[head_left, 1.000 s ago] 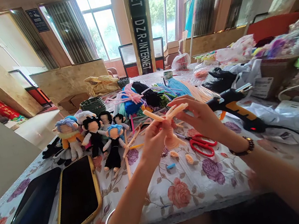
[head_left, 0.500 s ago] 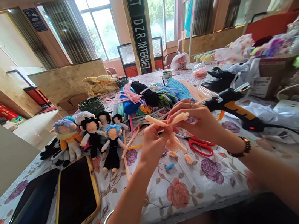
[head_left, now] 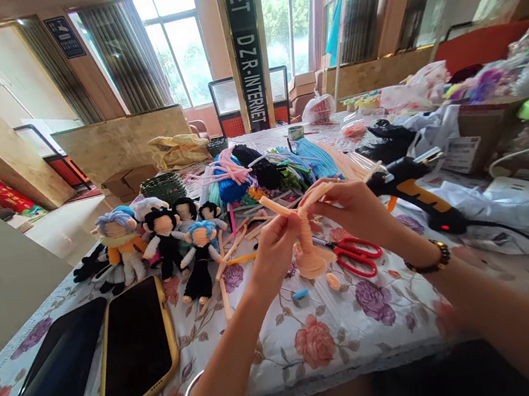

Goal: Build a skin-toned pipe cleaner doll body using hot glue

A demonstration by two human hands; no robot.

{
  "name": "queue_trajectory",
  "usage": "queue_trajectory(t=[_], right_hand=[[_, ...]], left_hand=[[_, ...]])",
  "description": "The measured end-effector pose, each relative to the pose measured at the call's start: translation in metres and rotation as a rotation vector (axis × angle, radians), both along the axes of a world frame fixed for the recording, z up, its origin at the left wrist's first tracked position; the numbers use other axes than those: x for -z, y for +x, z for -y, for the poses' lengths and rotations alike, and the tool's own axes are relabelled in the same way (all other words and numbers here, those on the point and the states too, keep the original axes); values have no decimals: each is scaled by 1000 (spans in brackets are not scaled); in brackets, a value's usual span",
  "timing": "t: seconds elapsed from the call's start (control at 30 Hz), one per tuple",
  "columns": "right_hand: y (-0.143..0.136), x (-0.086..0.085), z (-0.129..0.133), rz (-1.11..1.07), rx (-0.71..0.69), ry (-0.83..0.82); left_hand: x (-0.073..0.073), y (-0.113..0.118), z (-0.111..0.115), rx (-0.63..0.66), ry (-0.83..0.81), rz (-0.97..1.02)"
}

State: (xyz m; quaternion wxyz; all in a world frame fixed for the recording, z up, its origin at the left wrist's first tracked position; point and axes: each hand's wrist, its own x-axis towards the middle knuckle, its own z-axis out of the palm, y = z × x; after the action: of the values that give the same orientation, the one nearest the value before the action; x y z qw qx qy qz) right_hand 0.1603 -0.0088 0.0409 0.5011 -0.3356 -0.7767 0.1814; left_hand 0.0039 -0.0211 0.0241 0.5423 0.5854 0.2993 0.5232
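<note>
Between my two hands hangs a peach pipe-cleaner doll body [head_left: 307, 239], its wound stem pointing down to a wider rounded end. My left hand [head_left: 273, 248] is closed, pinching it near the top, where one peach strip sticks out to the upper left. My right hand [head_left: 349, 205] is closed on the other side, at a second strip that points right; its fingertips are partly hidden. Just beneath lie a small peach coil [head_left: 333, 281] and a blue bit [head_left: 300, 294]. Red-handled scissors [head_left: 359, 255] rest beside my right wrist.
Several finished dolls [head_left: 166, 241] stand at the left, behind a phone in a yellow case [head_left: 135, 348] and a dark tablet-like slab [head_left: 46, 380]. Bundles of coloured pipe cleaners [head_left: 259, 168] fill the back. A glue gun [head_left: 416, 193] with a lit red light lies at the right, its cable trailing forward.
The doll body has turned in my hands, so its stem hangs straighter and its lower end shows wider. My right hand has shifted slightly right; the strips have changed angle.
</note>
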Motion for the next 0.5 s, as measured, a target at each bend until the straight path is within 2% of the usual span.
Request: queue_trajectory(t=[0.1, 0.2, 0.37, 0.5], right_hand=[[0, 0, 0, 41, 8, 7], [1, -1, 1, 134, 63, 79], [-4, -3, 8, 358, 247, 209], [-10, -1, 14, 555, 366, 271]], left_hand=[[1, 0, -1, -20, 12, -19], [4, -2, -3, -97, 32, -59], [7, -4, -3, -319, 165, -254], [5, -4, -3, -540, 390, -512]])
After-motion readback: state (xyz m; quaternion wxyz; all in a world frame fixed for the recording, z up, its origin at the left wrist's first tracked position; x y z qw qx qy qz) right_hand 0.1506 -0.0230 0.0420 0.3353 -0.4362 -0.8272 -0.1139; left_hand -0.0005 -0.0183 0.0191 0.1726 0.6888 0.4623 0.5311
